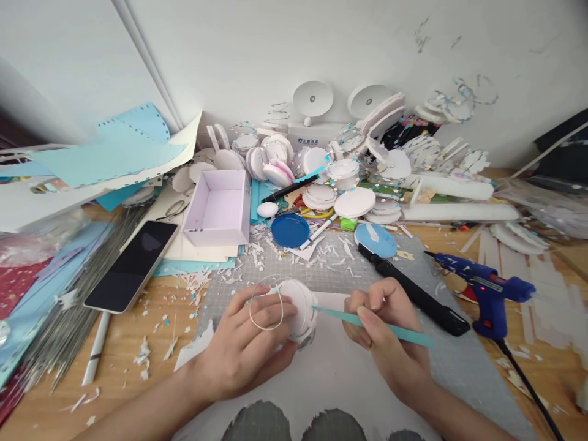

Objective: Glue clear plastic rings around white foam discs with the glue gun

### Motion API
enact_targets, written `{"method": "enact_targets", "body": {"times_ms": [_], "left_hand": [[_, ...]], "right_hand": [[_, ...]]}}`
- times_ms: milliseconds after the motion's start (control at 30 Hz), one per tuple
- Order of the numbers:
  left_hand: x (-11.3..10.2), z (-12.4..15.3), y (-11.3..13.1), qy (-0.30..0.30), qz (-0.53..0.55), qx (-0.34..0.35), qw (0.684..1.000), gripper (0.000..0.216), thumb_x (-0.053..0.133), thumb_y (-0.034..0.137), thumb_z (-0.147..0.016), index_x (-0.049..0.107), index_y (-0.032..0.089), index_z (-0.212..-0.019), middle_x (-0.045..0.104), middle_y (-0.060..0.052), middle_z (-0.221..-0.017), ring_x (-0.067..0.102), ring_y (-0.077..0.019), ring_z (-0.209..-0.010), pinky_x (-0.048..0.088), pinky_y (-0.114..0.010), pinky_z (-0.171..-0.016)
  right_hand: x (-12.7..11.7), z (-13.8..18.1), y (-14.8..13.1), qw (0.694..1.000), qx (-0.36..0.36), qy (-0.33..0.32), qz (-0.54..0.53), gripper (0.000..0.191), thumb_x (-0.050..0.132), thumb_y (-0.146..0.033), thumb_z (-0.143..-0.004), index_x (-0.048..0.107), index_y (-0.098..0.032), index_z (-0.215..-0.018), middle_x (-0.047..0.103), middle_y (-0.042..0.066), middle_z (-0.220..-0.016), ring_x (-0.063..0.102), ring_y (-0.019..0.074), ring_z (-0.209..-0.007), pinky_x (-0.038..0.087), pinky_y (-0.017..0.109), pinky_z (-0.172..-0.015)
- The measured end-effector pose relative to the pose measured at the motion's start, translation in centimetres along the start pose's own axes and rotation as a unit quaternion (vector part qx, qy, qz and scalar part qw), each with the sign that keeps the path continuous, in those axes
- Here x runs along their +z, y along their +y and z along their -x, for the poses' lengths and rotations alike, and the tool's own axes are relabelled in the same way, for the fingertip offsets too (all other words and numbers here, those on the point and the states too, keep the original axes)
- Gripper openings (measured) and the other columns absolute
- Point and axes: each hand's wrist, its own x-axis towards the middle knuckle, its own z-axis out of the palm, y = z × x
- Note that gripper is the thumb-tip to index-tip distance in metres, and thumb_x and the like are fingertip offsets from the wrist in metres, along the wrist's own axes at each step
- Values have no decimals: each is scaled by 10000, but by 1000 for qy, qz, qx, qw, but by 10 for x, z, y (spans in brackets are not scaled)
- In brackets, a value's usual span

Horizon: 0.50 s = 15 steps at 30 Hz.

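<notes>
My left hand is closed round a small round white piece made of stacked discs, tilted with one flat face showing. A thin pale loop arcs from the piece over my left fingers. In my right hand are slim teal tweezers, gripped like a pen. Their pointed tip meets the right edge of the white piece, as far as I can see. Both hands are above a white sheet with rounded cut-outs, which lies on a grey cutting mat.
Behind are a pale lilac box, a blue lid and several white disc pieces. A phone lies left. A black-handled tool and a blue glue gun with its cord are right. Paper scraps litter the mat.
</notes>
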Motion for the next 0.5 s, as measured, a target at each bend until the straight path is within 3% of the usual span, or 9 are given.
{"method": "enact_targets", "body": {"times_ms": [233, 500], "left_hand": [[-2, -2, 1, -5, 13, 1, 1000, 155, 651, 58, -774, 551, 154, -843, 727, -84, -968, 659, -202, -981, 448, -400, -947], [-3, -5, 0, -13, 37, -31, 999, 200, 632, 38, -771, 511, 169, -861, 704, -80, -963, 660, -179, -937, 454, -390, -952]], "right_hand": [[1, -5, -3, 998, 14, 17, -52, 145, 445, -210, -938, 376, -247, -816, 348, -69, -620, 286, 81, -492, 247, 217, -461], [-5, -20, -21, 972, 96, 142, -160, 165, 516, -176, -830, 413, -213, -707, 282, -82, -511, 192, 64, -416, 214, 204, -423]]}}
